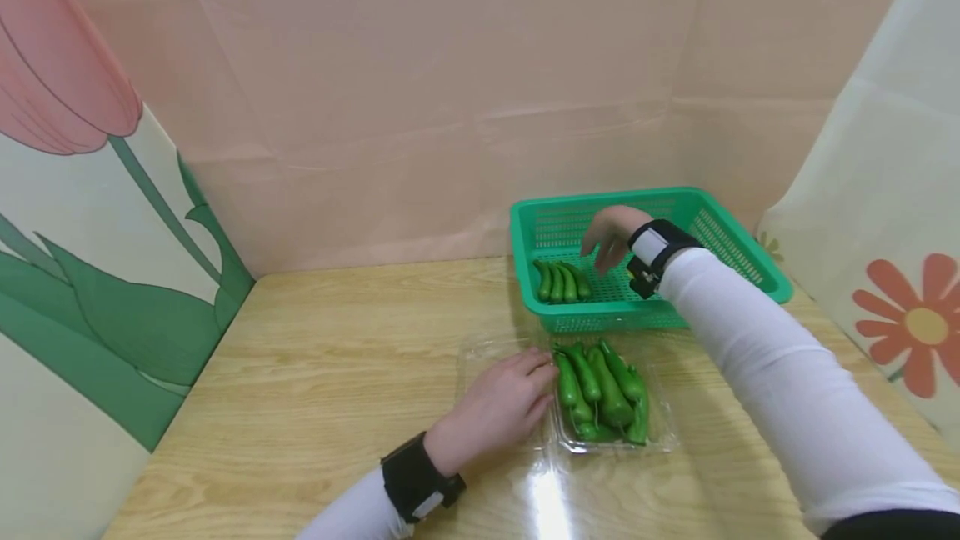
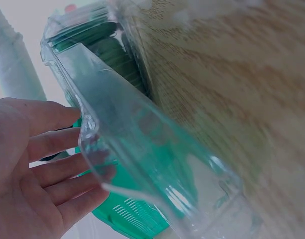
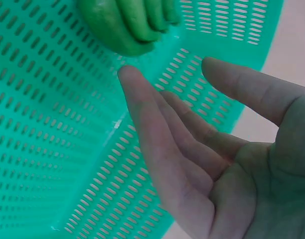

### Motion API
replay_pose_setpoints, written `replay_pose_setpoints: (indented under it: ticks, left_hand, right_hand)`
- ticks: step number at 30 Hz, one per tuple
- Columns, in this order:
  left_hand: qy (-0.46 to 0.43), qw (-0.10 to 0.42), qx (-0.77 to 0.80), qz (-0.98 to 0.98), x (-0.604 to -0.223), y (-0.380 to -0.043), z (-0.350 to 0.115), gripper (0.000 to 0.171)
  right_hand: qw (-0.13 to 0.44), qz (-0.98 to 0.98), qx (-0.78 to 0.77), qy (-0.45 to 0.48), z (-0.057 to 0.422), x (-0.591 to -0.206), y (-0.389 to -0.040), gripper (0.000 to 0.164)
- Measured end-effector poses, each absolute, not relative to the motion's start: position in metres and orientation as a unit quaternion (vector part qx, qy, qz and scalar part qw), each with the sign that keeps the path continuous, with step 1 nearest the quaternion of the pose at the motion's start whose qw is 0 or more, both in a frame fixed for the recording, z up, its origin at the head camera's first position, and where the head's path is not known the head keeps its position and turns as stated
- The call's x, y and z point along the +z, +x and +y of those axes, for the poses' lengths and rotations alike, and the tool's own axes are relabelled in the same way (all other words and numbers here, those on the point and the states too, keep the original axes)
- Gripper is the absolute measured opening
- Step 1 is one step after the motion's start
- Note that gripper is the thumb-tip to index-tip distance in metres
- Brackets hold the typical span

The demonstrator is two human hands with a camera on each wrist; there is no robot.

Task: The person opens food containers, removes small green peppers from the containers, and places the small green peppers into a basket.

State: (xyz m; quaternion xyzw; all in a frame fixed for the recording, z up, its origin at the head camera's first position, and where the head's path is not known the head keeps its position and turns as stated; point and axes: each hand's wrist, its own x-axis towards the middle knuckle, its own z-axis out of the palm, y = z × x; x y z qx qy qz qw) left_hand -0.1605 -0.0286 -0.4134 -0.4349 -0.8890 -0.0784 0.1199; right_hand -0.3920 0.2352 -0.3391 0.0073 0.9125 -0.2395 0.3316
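My left hand [image 1: 502, 402] rests its fairly straight fingers against the edge of a clear plastic clamshell box [image 2: 87, 119]. Its lid [image 1: 476, 354] lies folded back to the left, partly beneath that hand. In the box's right half lies a pile of green peppers [image 1: 611, 390], stems pointing various ways. My right hand [image 1: 615, 232] hangs inside a green plastic basket [image 1: 750, 252], fingers loosely extended and thumb apart, holding nothing. Just left of it, several green peppers [image 1: 562, 282] lie side by side on the basket floor. In the right wrist view, the index fingertip is close below these peppers [image 3: 137, 20].
The slotted basket stands at the back right of the wooden table [image 1: 322, 390], right behind the box. A pink cloth [image 1: 375, 107] hangs along the back. Flower-printed sheets, a tulip [image 1: 60, 65] left and a red flower [image 1: 926, 325] right, line the sides.
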Motion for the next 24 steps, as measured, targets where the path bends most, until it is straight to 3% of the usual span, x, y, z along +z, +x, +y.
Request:
replay_pose_setpoints:
  ticks: [10, 24]
  left_hand:
    - [-0.434, 0.117, -0.082, -0.889, -0.414, -0.162, -0.028, 0.035]
    - [-0.435, 0.127, -0.077, -0.888, -0.414, -0.162, -0.029, 0.035]
  right_hand:
    - [0.298, 0.913, -0.275, -0.036, 0.228, -0.309, -0.367, 0.049]
    - [0.187, 0.953, -0.216, -0.099, 0.223, -0.286, -0.326, 0.034]
